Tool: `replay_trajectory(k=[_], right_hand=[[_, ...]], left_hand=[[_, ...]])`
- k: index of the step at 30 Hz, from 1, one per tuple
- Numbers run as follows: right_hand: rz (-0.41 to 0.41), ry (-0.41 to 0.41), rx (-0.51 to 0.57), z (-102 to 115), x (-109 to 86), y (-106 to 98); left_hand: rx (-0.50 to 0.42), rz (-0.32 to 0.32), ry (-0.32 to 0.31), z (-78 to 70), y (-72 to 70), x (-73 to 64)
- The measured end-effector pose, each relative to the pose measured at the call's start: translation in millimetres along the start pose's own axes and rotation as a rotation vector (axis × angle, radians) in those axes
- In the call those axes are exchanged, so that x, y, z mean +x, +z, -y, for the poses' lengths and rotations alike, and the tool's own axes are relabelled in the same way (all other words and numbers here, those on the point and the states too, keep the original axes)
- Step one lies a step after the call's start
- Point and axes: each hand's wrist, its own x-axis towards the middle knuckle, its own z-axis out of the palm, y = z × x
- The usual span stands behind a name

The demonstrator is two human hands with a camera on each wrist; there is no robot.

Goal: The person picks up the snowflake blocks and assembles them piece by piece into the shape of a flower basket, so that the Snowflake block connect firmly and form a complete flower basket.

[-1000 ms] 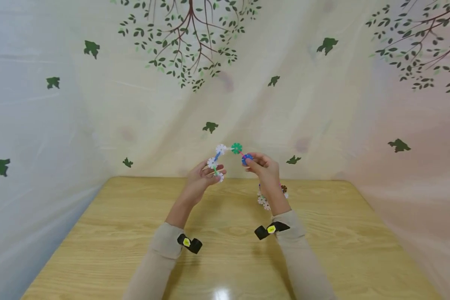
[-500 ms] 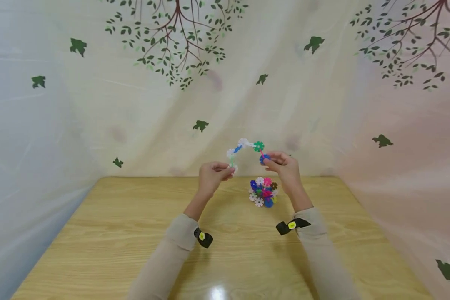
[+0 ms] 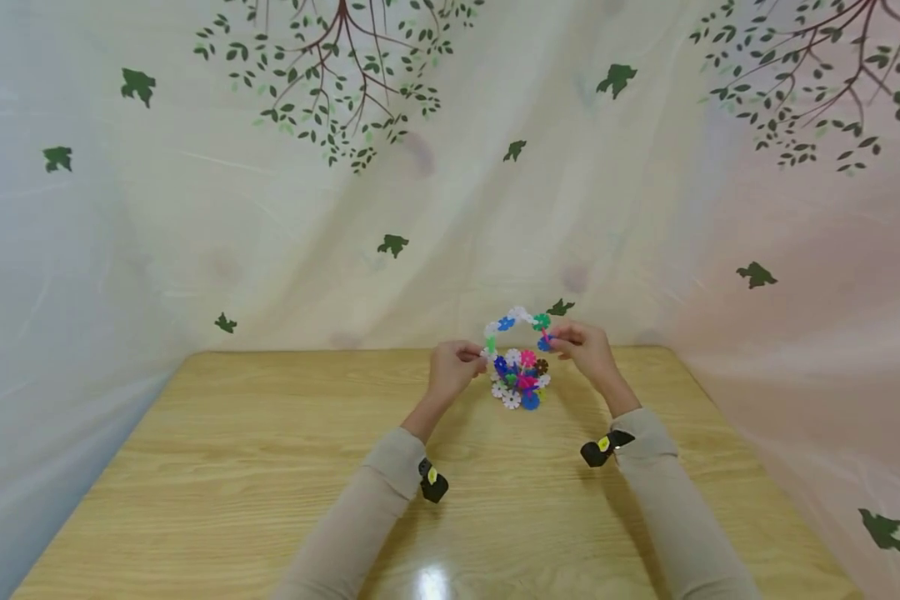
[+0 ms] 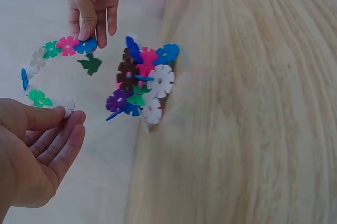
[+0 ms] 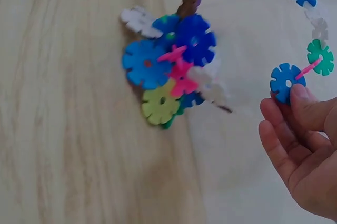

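Note:
A curved chain of interlocking snowflake discs (image 3: 506, 322) arches between my two hands, above a cluster of joined discs (image 3: 521, 379). My left hand (image 3: 455, 371) pinches the white disc (image 4: 65, 104) at one end between thumb and fingers. At the other end, my right hand (image 3: 583, 350) pinches a blue disc (image 5: 287, 83); a pink disc (image 5: 308, 69) and a green disc (image 5: 320, 57) follow it along the chain. The cluster mixes blue, white, pink, brown, purple and yellow-green discs. In the head view both chain ends come down close beside the cluster's top.
The cluster sits on a wooden table (image 3: 270, 467) toward its back edge. Behind it hangs a pale cloth backdrop (image 3: 285, 217) printed with branches and green leaves. A black strap with a small camera (image 3: 433, 483) is on the left wrist, another camera (image 3: 596, 452) on the right.
Both hands have carried the chain right and then lowered it over the cluster. The cluster, partly behind the right arm a second ago, now shows between the hands.

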Motion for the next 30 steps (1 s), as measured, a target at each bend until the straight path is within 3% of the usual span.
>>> replay_trajectory(k=[4,10,30], right_hand=[[-0.004,0.016,0.006,-17.4,1.7,0.6],[-0.012,0.045,0.033,-34.3,3.7,4.3],[-0.030,0.041,0.000,-43.2,2.7,10.5]], left_hand=[[0.020,0.007,0.031,7.3,7.2,2.1],[0.004,0.013,0.016,13.4,14.1,3.0],[0.025,0.027,-0.028,18.6,12.8,10.1]])
